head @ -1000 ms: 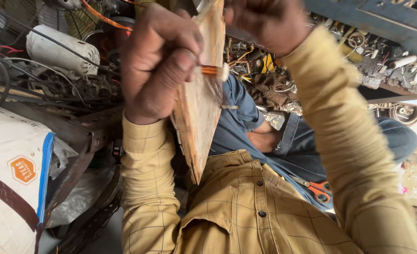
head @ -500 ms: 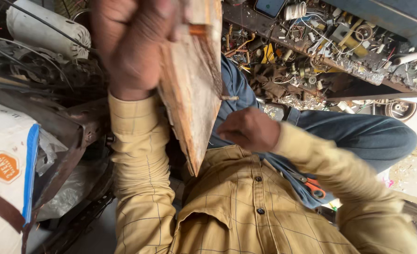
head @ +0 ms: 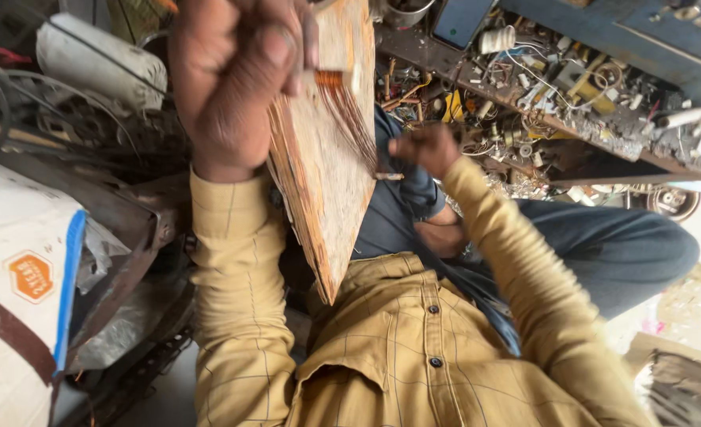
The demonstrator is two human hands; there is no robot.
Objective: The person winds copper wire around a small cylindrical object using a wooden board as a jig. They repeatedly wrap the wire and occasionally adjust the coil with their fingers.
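At the far left a white sack [head: 18, 300] with an orange label leans against dark metal scrap, and just right of it the left hand [head: 236, 79] is raised close to the camera, fingers clenched around the top of a tapered wooden board [head: 326, 158], pinching a small orange-wound coil piece [head: 333, 77] against its upper edge. The board hangs in front of the chest over the yellow checked shirt [head: 413, 356]; its long axis runs nearly vertical, wide end up in the left hand, narrow tip pointing down and slightly left toward the shirt collar. A fan of thin copper wire strands [head: 358, 126] runs down and right from the coil across the board's face. Compared with half a second ago, the right hand [head: 425, 149] has lifted from near the lap and now sits just beside the board's right edge, fingers closed on a short stub [head: 388, 176] at the lower end of the strands, so the wire looks drawn taut between the two hands, apparently being pulled off or wound. Farther right, the cluttered workbench [head: 603, 119] holds wires, spools and small parts.
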